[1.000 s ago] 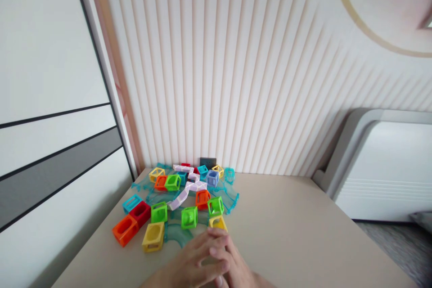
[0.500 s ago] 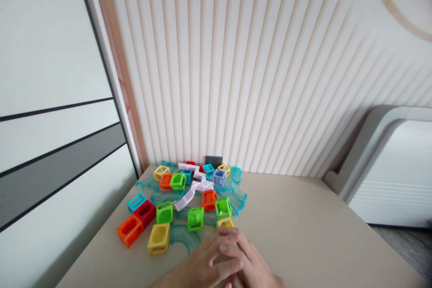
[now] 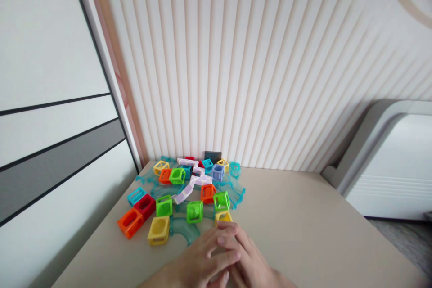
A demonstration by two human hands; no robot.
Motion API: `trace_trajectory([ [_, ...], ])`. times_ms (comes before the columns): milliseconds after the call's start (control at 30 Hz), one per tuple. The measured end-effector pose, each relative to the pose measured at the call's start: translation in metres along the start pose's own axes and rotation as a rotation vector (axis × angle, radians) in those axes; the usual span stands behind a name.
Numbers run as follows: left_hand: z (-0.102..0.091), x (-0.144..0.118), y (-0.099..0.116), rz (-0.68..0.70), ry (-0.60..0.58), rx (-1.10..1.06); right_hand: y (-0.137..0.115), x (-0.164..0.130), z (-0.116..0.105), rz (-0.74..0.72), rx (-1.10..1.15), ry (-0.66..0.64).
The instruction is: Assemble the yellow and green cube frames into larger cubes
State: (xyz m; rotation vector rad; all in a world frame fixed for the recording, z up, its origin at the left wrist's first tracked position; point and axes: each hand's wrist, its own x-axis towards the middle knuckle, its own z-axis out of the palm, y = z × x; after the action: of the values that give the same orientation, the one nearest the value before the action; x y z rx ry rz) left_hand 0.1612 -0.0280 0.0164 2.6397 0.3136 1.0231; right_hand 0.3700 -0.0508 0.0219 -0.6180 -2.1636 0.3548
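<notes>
Bare worktop [image 3: 303,216] across the lower right of the frame — open passage there. Toward lower centre-left, blocked by scattered coloured cubes [image 3: 158,229] and clear curved track pieces [image 3: 180,231] — ribbed wall [image 3: 253,76] closing off behind.

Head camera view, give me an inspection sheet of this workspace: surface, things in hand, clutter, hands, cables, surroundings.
Surface: beige table, bare on its right side.
Things in hand: yellow cube just beyond the fingertips; contact cannot be told.
Clutter: orange cube, red cube, green cube, another yellow cube, clear teal curved track, white zigzag piece, all loose near the back-left corner.
Hands: left hand laid over right hand, both resting on the table, holding nothing visible.
Cables: nothing seen.
Surroundings: ribbed wall panel, dark wall plate, white unit at right.
</notes>
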Motion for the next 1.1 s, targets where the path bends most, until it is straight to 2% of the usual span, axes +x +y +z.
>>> trace_trajectory([
  [267,-0.006,0.009,0.010,0.027,0.041,0.039,-0.004,0.000,0.000,0.042,0.006,-0.003],
  [433,-0.004,0.009,0.012,0.037,0.115,0.180,-0.007,0.002,0.000,0.046,-0.012,0.057],
  [500,-0.003,0.009,0.013,-0.026,0.161,0.238,-0.006,0.002,-0.001,0.107,-0.030,0.117],
  [567,-0.004,0.011,0.014,-0.148,0.189,0.295,0.000,0.003,-0.002,0.193,-0.068,0.187],
  [633,-0.004,0.013,0.014,-0.268,0.172,0.343,0.010,0.004,-0.002,0.255,-0.126,0.221],
  [733,-0.002,0.014,0.014,-0.379,0.103,0.370,0.027,0.006,-0.003,0.302,-0.199,0.212],
  [867,0.007,0.012,0.013,-0.478,0.040,0.363,0.040,0.007,0.000,0.384,-0.189,0.205],
  [1100,0.012,0.009,0.015,-0.533,0.000,0.343,0.039,0.007,0.002,0.444,-0.129,0.194],
])
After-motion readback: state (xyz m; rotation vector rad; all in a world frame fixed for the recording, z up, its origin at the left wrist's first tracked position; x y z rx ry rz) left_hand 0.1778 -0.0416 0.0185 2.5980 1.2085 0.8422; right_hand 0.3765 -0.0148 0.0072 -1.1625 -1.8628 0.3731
